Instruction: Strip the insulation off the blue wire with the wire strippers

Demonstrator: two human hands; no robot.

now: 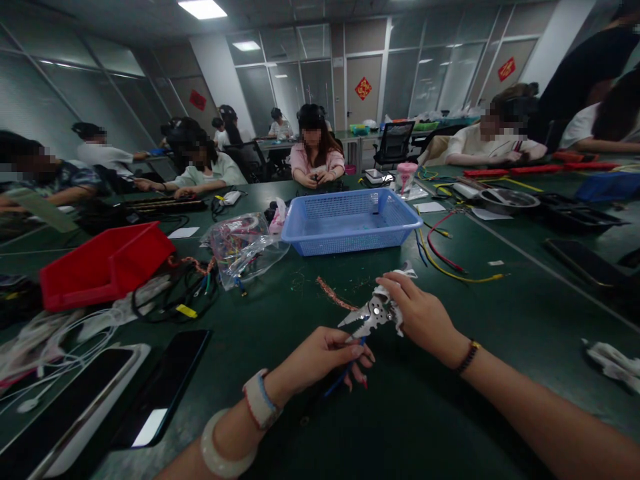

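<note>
My right hand (425,312) is closed around the white-wrapped handles of wire strippers (373,316), whose toothed metal jaws point left toward my other hand. Pinched between the thumb and fingers of my left hand (330,357) is a blue wire (340,379); its upper end stands by the jaws, and its lower part runs down below the hand. Whether the jaws grip the wire I cannot tell. Behind the strippers lies a braided copper strand (334,293) on the green table (280,313), with thin loose wire hairs around it.
A blue plastic basket (350,233) stands ahead. To the left are a red bin (107,263), a clear bag of wires (245,247), a black phone (165,383) and a white-edged device (75,413). Coloured cables (450,260) lie at right. Several people sit at surrounding tables.
</note>
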